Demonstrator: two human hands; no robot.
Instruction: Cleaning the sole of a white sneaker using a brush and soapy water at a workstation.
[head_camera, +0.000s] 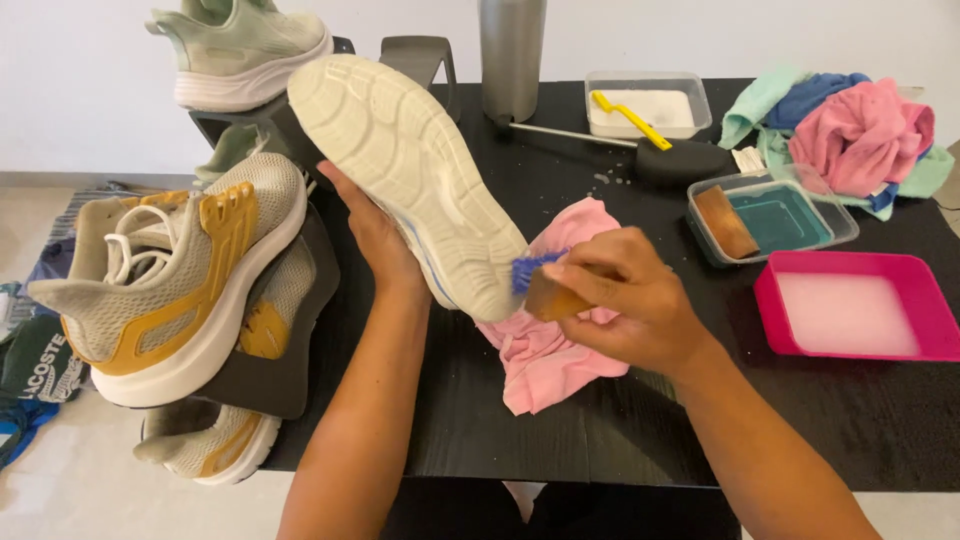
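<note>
1. Table (560, 440): black top; near edge runs along the bottom of the view, left edge sits beside the shoe racks. The largest bare stretch lies at the front right, below the pink tray.
2. Shoe racks (280, 370): dark stands at the left edge, carrying 1 grey and yellow shoe (170, 290) and 1 pale green shoe (240, 50); they crowd the left side.
3. Shoe (410, 180): held tilted above the table centre, pale sole facing up; left hand (375, 235) wraps its side from beneath, gripping firmly.
4. Cloth pile (850, 130): far right corner, mixed colours.
5. Pink tray (860, 305): right side, holding milky liquid, just beside a clear box (775, 215).
6. Pink cloth (545, 350): lies under the shoe's tip and the right hand.
7. Flask (512, 55): grey, upright at the far edge, near a clear tub (645, 100).
8. Brush (540, 285): right hand (630, 300) is closed around its wooden block; blue bristles touch the sole's tip.
</note>
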